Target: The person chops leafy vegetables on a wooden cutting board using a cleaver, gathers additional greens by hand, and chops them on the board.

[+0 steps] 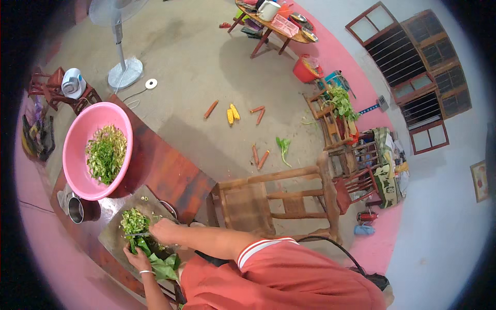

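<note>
My right hand (pixel 164 231) grips a kitchen knife (pixel 137 234), its blade seen edge-on across a bunch of leafy greens (pixel 142 245). Close below the blade, my left hand (pixel 138 259) holds the bunch; its broad leaves (pixel 164 266) spread toward my lap. A heap of chopped greens (pixel 135 221) sits just beyond the knife on a worn cutting board (pixel 112 228). Farther off, a large pink plastic basin (pixel 71 155) holds more chopped greens (pixel 107 153). The knife's handle is hidden in my right fist.
The board and basin rest on a reddish wooden table (pixel 174 170), with a metal cup (pixel 76 210) near the basin. A wooden chair (pixel 244 205) stands to the right. Corn cobs (pixel 233 114) and a leafy stem (pixel 284 149) lie on the floor. A pedestal fan (pixel 124 73) stands beyond.
</note>
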Action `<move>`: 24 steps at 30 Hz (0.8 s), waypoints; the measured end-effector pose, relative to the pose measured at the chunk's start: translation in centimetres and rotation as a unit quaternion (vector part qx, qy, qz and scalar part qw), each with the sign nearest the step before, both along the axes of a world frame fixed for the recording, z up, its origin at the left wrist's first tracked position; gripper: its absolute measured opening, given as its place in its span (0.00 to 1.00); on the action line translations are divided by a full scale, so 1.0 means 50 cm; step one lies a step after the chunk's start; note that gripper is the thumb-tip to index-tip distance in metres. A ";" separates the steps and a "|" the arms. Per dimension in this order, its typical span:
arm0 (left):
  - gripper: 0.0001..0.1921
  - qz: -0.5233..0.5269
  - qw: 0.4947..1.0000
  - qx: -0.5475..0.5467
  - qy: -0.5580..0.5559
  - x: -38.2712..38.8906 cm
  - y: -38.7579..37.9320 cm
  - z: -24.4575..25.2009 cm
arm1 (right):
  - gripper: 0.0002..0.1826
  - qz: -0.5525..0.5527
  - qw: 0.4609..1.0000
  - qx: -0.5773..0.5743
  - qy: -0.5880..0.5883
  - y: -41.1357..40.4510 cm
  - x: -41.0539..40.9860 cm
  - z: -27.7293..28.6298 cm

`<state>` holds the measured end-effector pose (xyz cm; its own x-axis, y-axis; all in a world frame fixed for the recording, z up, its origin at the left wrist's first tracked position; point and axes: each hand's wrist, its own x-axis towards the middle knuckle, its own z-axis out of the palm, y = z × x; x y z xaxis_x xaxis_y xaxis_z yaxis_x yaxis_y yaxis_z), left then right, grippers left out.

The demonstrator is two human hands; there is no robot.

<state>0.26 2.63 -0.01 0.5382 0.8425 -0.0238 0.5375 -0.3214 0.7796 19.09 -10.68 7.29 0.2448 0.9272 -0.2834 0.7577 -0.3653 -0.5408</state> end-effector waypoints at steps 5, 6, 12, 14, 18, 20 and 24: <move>0.21 0.070 0.988 0.077 0.118 -0.056 0.012 -0.028 | 0.13 0.020 0.999 -0.004 0.045 0.011 -0.048 0.021; 0.25 0.054 0.990 0.056 0.115 -0.035 -0.002 -0.001 | 0.13 0.027 0.997 -0.053 0.049 0.012 -0.045 0.031; 0.23 0.059 0.987 0.145 0.028 0.029 -0.031 -0.007 | 0.15 0.044 0.992 -0.111 -0.045 0.011 -0.042 0.052; 0.20 0.097 0.987 0.119 0.037 0.031 -0.031 0.006 | 0.14 0.027 0.994 -0.100 -0.038 0.033 -0.061 0.062; 0.18 0.135 0.987 0.065 0.053 0.008 -0.029 0.011 | 0.12 0.058 0.995 -0.061 -0.055 0.064 -0.099 0.069; 0.19 0.153 0.986 0.054 0.032 0.001 -0.029 0.014 | 0.12 0.073 0.992 -0.072 -0.070 0.072 -0.108 0.064; 0.22 0.155 0.988 0.022 0.016 -0.009 -0.027 0.006 | 0.12 0.088 0.990 -0.073 -0.083 0.087 -0.120 0.077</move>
<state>-0.17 1.27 0.27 0.2539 0.9672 0.0029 0.6401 -0.1703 0.7492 13.12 -6.34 11.16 0.1385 0.9115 -0.3873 0.8907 -0.2857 -0.3536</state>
